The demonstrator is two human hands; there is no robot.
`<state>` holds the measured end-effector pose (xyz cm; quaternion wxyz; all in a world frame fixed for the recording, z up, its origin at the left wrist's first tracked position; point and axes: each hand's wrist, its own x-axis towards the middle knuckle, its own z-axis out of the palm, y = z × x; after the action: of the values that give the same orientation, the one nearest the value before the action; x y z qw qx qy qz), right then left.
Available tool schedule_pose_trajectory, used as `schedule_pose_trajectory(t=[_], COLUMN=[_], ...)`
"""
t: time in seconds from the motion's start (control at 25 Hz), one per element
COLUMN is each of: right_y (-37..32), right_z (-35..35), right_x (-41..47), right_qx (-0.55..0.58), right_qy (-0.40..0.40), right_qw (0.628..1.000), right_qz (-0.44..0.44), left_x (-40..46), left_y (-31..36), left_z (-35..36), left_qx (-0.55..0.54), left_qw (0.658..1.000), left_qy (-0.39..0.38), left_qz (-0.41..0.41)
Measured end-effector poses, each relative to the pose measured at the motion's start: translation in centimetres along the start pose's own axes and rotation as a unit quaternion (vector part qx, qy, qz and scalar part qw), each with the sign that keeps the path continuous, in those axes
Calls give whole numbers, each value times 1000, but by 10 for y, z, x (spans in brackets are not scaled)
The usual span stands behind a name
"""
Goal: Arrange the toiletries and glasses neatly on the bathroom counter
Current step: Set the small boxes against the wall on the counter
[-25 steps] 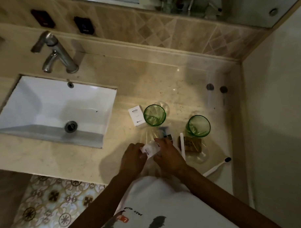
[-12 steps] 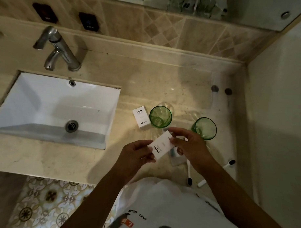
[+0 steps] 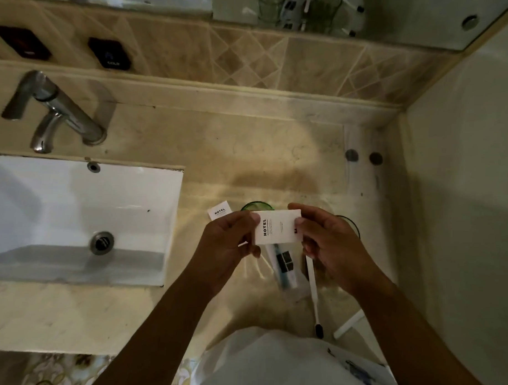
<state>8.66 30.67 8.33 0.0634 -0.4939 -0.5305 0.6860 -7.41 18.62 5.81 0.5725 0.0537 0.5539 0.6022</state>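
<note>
Above the counter [image 3: 277,152], in front of the 2 green glasses [image 3: 256,205], both hands pinch a white hotel box [image 3: 277,226] by its short ends, left hand [image 3: 231,243] and right hand [image 3: 329,241]; it looks light, crushable cardboard, best held gently at its edges.

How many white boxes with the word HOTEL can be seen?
2. One box is held in the air by the left hand and right hand. The other box lies on the counter, left of them.
</note>
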Motion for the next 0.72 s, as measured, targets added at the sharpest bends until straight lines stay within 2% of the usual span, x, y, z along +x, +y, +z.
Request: schedule_pose_trajectory(t=[0.16,0.32,0.4,0.52,0.6,0.72], right_y=[-20,-43,-47,-36,-20,0], right_z=[-18,-54,-69,-89,-104,-115], right_x=[27,67,93,131,156,186], right_qx=[-41,-60,-124,-223,-270,-342], right_qy=[57,133,175,205,206,222], right_qw=[997,987,969,929,912,882], right_qz=[-22,-74,-125,-211,-229,-238], left_x=[50,115,150,196,231,271], left_y=[21,34,38,39,33,27], left_z=[20,53,74,102,120,140], left_qx=[125,237,190,45,57,147], left_qw=[992,970,982,998,996,987], left_qy=[10,15,5,-27,-40,-33], left_qz=[12,53,21,-44,-62,-55])
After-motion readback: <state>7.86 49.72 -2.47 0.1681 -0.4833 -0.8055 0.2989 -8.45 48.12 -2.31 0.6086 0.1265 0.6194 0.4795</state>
